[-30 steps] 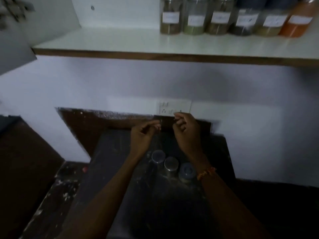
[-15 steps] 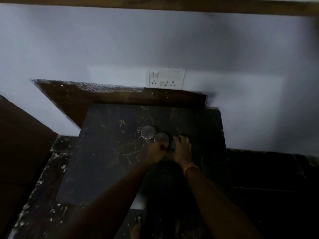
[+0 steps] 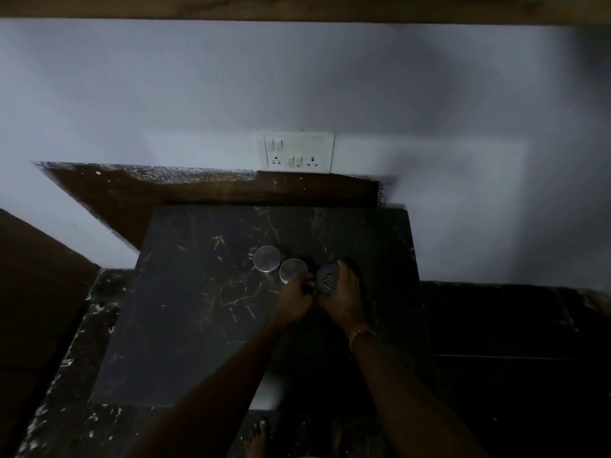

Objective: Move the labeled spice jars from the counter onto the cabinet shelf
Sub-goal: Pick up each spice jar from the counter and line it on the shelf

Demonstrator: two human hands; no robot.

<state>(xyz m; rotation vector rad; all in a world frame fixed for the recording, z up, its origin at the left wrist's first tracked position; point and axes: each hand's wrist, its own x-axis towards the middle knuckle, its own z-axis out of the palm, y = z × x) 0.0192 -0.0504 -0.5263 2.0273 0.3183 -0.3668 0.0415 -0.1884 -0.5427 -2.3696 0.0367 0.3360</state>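
Near the worktop's (image 3: 205, 292) right edge, the left hand (image 3: 295, 300) curls round the middle jar (image 3: 292, 270); the right hand (image 3: 344, 297) clasps the rightmost jar (image 3: 325, 278). A third jar (image 3: 267, 258) stands free.

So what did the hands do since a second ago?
Both hands dropped from up near the wall socket down to the jars on the counter. The right hand now grips the right jar; the left hand grips the middle jar. The view also tipped downward, so the shelf jars are out of sight. All three jars, including the left jar, stayed standing in their row.
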